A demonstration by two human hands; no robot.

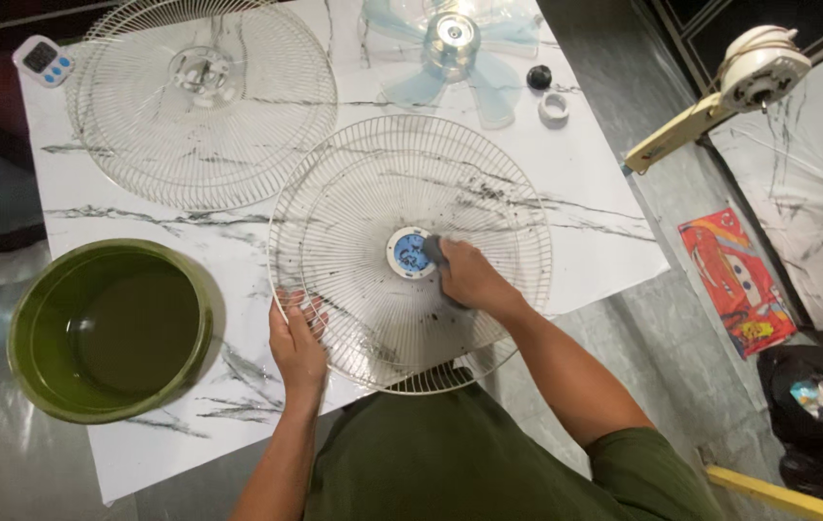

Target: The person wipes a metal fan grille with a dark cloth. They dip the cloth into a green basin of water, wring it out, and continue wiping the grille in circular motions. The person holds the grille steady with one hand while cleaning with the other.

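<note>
On marble-pattern table, centre: wire fan guard, near edge hanging over table lip. Left hand closed on guard rim, fingers hooked through wires. Right hand curled around small dark object, probably cloth or sponge, pressed against blue hub. Second guard up-left, apart. Clear blue fan blade at far edge, black cap and white ring beside. Green basin with water just left. Timer at far-left corner.

Landmark: front grille. Left: green tub, bare tabletop strip between. Up-left: second grille nearly touching. Above: fan blade, black knob, white ring, narrow gap. Right: open table to edge.
</note>
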